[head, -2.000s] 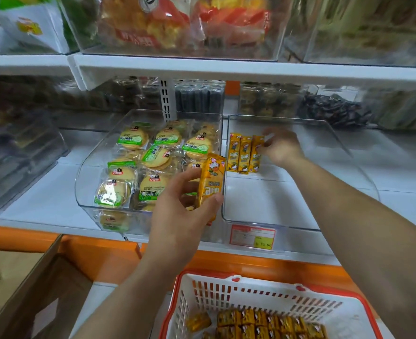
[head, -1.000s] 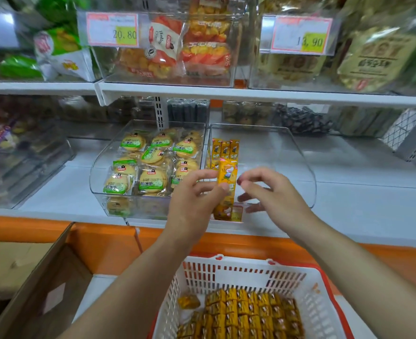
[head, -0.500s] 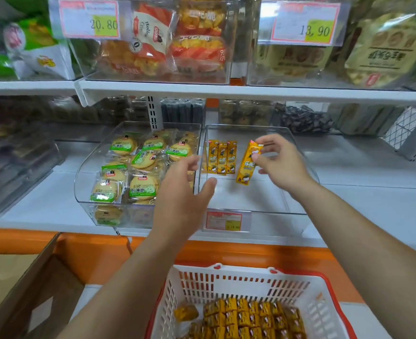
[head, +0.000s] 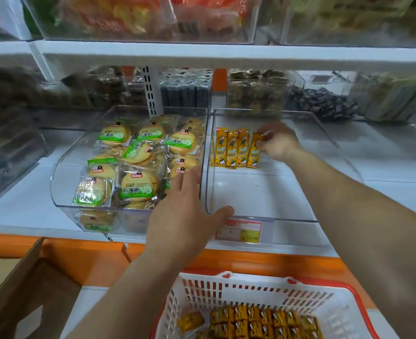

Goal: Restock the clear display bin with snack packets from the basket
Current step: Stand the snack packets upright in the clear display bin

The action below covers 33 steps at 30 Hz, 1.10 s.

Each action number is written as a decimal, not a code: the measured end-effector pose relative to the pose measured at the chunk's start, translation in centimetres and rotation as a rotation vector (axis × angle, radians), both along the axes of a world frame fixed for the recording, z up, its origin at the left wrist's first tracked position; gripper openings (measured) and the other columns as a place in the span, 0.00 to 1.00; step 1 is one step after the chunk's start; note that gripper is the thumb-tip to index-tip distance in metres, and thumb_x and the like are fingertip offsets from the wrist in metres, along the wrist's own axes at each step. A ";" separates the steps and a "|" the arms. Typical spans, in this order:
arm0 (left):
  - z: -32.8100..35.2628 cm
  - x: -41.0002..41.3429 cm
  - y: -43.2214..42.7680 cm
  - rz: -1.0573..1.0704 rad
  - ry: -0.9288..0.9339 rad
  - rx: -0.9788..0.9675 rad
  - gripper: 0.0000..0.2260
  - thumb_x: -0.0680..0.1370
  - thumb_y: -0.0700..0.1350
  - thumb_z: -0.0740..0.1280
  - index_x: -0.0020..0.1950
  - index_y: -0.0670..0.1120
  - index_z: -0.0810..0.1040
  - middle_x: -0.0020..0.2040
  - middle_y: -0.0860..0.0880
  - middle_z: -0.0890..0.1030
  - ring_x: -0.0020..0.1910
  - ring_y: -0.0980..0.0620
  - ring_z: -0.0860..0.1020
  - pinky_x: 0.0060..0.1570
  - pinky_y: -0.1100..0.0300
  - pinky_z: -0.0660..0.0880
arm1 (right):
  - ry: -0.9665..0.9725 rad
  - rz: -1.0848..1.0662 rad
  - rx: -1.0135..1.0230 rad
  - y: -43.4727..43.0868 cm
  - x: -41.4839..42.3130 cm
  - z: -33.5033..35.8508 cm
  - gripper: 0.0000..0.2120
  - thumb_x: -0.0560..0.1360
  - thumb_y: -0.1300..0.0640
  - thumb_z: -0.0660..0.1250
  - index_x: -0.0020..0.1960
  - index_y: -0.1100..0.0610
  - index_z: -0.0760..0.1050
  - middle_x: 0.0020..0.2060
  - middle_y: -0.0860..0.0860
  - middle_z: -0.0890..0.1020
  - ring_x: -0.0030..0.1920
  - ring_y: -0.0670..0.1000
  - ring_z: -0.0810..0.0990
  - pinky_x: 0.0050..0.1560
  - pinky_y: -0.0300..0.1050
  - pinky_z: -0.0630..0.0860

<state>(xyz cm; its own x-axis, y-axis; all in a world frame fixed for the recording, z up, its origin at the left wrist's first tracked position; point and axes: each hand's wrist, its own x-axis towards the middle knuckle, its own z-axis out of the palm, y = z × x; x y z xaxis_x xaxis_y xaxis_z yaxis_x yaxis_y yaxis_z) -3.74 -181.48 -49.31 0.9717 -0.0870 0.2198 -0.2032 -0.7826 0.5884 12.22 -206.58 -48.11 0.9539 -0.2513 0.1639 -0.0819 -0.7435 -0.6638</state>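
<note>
A clear display bin (head: 263, 217) stands on the white shelf, right of centre. At its back left, three yellow snack packets (head: 231, 149) stand in a row. My right hand (head: 279, 143) reaches into the bin and pinches a fourth yellow packet (head: 254, 152) at the row's right end. My left hand (head: 186, 214) hovers with straight fingers over the bin's front left corner and holds nothing. Below, a white basket with a red rim (head: 251, 289) holds several more yellow packets (head: 256, 319).
A second clear bin (head: 62, 192) full of green-labelled round biscuits (head: 136, 184) adjoins on the left. A price tag (head: 238, 231) hangs on the display bin's front. The upper shelf (head: 226, 56) overhangs. A cardboard box (head: 31, 289) sits at lower left.
My left hand passed the yellow packet to my right hand, which carried it to the back of the bin beside the three standing packets. My left hand is now bare.
</note>
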 end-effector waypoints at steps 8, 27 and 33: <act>-0.2 -0.1 -0.1 0.018 -0.025 0.015 0.41 0.69 0.67 0.74 0.76 0.59 0.58 0.74 0.56 0.70 0.64 0.49 0.78 0.55 0.47 0.81 | 0.047 -0.028 -0.019 0.9 0.1 0.1 0.26 0.74 0.56 0.72 0.70 0.59 0.69 0.65 0.59 0.77 0.63 0.58 0.76 0.59 0.44 0.72; 0.6 -8.1 1.3 -0.233 0.223 0.056 0.15 0.75 0.56 0.74 0.58 0.52 0.77 0.51 0.55 0.80 0.47 0.53 0.79 0.47 0.56 0.78 | -0.035 0.384 0.078 4.9 -24.5 2.6 0.07 0.71 0.58 0.75 0.43 0.47 0.79 0.40 0.46 0.83 0.36 0.44 0.80 0.37 0.28 0.72; -6.1 -8.9 0.9 -0.246 0.420 0.365 0.18 0.75 0.53 0.74 0.62 0.48 0.77 0.56 0.48 0.83 0.50 0.49 0.78 0.46 0.58 0.73 | 0.309 0.451 -0.041 5.1 -27.9 -8.6 0.06 0.73 0.53 0.74 0.46 0.48 0.77 0.40 0.43 0.80 0.41 0.44 0.78 0.39 0.32 0.71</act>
